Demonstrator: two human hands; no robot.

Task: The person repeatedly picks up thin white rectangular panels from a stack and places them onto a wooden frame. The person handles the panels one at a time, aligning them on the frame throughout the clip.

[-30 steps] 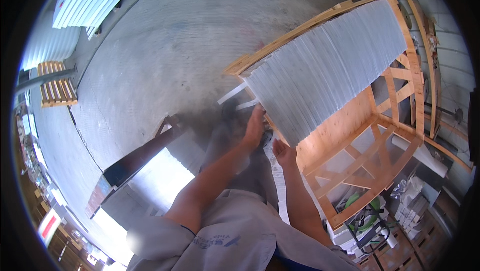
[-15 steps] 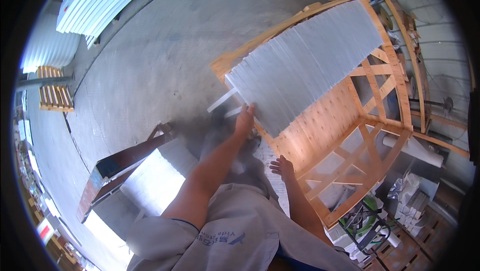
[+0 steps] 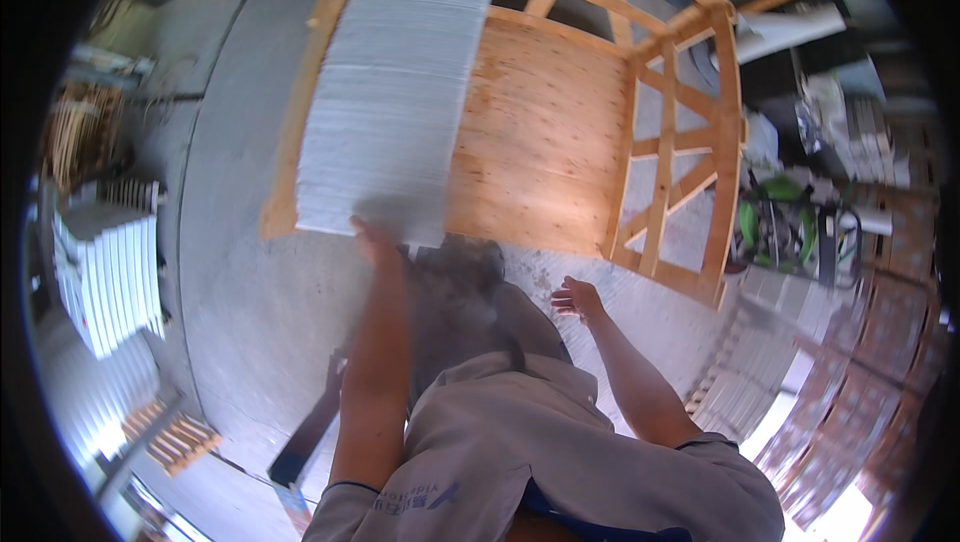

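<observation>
A long row of thin grey-white slabs (image 3: 400, 92), packed closely side by side, fills the left part of an open wooden crate (image 3: 545, 132). At the near end of this row is my left hand (image 3: 372, 242), its fingertips against the slab edge beside the left corner. Motion blurs that hand a little, but a finger looks stretched out and I see nothing lifted in it. My right hand (image 3: 578, 299) hangs in the air in front of the crate's bare plywood. Its fingers are apart and it holds nothing.
Slatted timber sides (image 3: 665, 142) rise at the crate's right and far edges. A green-and-black machine (image 3: 790, 227) stands right of it, near stacked pale blocks (image 3: 865, 132). Leaning white slabs (image 3: 105, 277) and a wooden pallet (image 3: 170, 437) are at the left.
My view has turned, so the crate now lies straight ahead instead of slanting to the right. My left hand stays at the slab row's near end; my right hand stays open and free.
</observation>
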